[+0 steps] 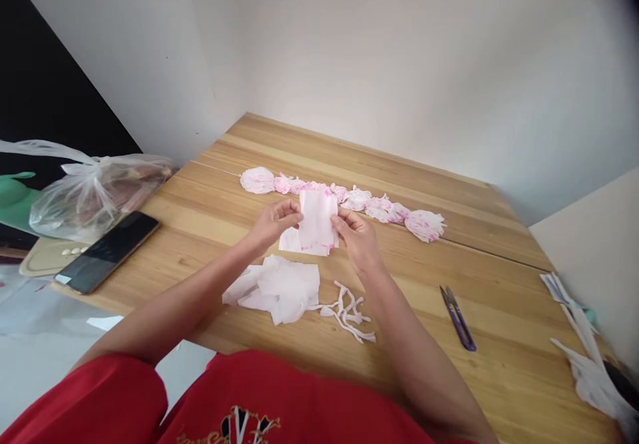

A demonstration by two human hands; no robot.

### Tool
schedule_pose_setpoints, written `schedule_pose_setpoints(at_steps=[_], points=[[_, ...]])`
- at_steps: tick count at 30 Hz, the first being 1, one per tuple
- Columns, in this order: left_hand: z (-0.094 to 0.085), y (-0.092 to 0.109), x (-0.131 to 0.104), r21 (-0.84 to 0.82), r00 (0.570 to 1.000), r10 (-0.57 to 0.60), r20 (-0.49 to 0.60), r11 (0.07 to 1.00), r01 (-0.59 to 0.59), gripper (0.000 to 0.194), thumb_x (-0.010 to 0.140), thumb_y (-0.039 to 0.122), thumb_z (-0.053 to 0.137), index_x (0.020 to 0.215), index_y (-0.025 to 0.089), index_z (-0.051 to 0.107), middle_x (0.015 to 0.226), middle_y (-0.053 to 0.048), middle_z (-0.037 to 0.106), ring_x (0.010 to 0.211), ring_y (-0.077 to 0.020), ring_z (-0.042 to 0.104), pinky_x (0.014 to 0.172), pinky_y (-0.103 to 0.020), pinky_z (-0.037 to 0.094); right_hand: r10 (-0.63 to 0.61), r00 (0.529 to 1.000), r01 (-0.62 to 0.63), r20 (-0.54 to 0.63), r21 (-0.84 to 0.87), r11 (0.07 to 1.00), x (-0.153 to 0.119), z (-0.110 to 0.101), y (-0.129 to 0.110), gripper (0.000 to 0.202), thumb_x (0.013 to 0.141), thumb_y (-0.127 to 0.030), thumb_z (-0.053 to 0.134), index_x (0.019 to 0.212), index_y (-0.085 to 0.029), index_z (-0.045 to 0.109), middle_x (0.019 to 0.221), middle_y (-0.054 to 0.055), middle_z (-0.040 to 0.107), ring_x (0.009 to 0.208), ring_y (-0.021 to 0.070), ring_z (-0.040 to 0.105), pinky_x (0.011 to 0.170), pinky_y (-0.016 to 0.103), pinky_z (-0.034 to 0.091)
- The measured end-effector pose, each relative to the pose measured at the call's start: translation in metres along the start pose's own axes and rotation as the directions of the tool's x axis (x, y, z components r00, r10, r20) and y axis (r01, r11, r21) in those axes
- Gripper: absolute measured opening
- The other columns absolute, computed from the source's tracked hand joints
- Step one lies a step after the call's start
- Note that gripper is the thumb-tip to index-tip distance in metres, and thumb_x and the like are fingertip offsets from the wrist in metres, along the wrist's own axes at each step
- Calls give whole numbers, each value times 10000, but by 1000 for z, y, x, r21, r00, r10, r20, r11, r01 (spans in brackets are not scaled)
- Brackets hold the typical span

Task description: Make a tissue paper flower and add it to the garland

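Between my two hands is a small stack of white tissue paper (318, 221) with pink marks along its edges. My left hand (277, 221) pinches its left edge, thumb in front. On the right edge, my right hand (355, 231) grips it with thumb and fingers. Below the hands lies a loose pile of white tissue sheets (287, 287), beside a tangle of thin white strips (349, 314). Just beyond the hands stretches a row of scrunched white and pink paper pieces, with a fan-shaped bundle (257, 180) at the left end and another bundle (424, 225) at the right.
Purple-handled thread snips (458, 317) lie on the wooden table (499, 277) to the right. On the left are a black phone (107, 252) and a tied clear plastic bag (100, 191). White plastic bags (594, 377) sit at the right edge. Walls border the table's back.
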State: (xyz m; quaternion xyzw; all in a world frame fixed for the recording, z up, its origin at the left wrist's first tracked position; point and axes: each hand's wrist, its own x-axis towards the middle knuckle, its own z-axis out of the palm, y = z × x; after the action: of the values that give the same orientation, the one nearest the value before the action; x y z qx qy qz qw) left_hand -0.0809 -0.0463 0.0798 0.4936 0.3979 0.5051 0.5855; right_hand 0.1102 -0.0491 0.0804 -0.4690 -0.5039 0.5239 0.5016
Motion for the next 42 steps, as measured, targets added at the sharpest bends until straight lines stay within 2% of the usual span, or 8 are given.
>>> schedule_pose_setpoints(at_steps=[7,14,18,22,27,30,34,42], points=[[-2,-13,0,-287,988,-151,-39,949,134,256,747,394,653,755,183,509,662,41,533,568,-89,503,546,-214,393,28,994,-35,110,64,997,5,5,2,363,698,-500,709,938,-228,694,984,37,734,855,212,666,731,327,533],[19,-2,19,-196,977,-46,-208,981,5,355,652,362,765,859,159,560,785,-2,627,688,-113,566,674,-241,447,-24,998,23,57,17,1000,12,11,-10,392,708,-615,654,824,-241,633,827,17,687,777,188,628,651,298,502],[16,-1,25,-47,952,80,-297,994,-98,241,744,347,685,805,177,526,680,35,562,560,-79,478,545,-203,358,-89,992,83,-90,-65,994,13,7,-10,420,764,-654,583,737,-236,554,684,-6,577,647,147,534,564,259,423],[2,-23,25,180,942,64,-330,984,-3,209,810,372,627,888,189,561,607,43,535,476,-86,424,497,-211,290,-146,976,108,-160,-226,968,15,6,12,412,818,-610,530,665,-231,478,625,-27,472,589,132,425,550,261,338],[-14,-47,21,567,955,89,-284,819,92,396,822,271,591,1212,207,566,506,74,452,462,-130,394,548,-240,284,-137,976,60,-167,-400,915,24,0,50,354,828,-511,529,638,-214,504,620,-33,487,590,130,411,566,260,317],[-16,-51,18,722,970,99,-220,686,94,512,823,227,571,1332,221,517,503,75,427,502,-150,396,589,-249,293,-164,978,63,-127,-571,818,26,-6,63,302,839,-469,531,865,-194,652,696,-8,601,637,155,497,620,268,352],[-16,-54,16,795,979,79,-188,597,104,493,823,226,590,1315,223,551,510,64,431,535,-161,415,628,-250,301,-127,987,17,-98,-725,689,23,-10,67,417,849,-423,561,1202,-212,627,709,12,653,661,201,572,666,300,387],[-21,-59,20,870,990,47,-136,483,96,465,856,269,562,1320,230,558,592,21,523,608,-184,480,670,-261,350,-84,990,-43,-110,-824,566,21,-11,67,394,870,-415,591,1238,-278,618,723,17,688,655,225,603,616,305,350]])
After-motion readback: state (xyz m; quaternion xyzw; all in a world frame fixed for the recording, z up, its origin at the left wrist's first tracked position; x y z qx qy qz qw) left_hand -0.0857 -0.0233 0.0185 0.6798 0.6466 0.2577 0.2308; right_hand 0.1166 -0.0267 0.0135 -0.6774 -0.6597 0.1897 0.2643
